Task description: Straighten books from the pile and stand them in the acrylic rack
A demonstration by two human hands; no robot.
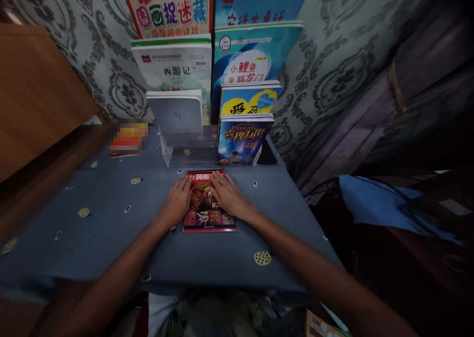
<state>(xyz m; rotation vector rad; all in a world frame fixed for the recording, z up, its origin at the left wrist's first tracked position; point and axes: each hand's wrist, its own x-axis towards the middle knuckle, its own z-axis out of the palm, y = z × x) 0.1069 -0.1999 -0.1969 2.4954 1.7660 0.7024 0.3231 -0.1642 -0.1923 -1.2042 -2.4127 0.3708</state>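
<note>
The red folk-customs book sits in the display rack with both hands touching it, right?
No: the head view shows the red folk-customs book on the tablecloth in front of the display rack. The left hand and right hand do touch it.

Two hands, one left hand [180,195] and one right hand [226,195], on one red book [203,201], on one desk [122,243]. One clear stand [202,152] shows seven front covers [252,56] in two columns, three left and four right; volumes behind them cannot be counted. One blurred red-and-orange item [129,138] lies at far left.
</note>
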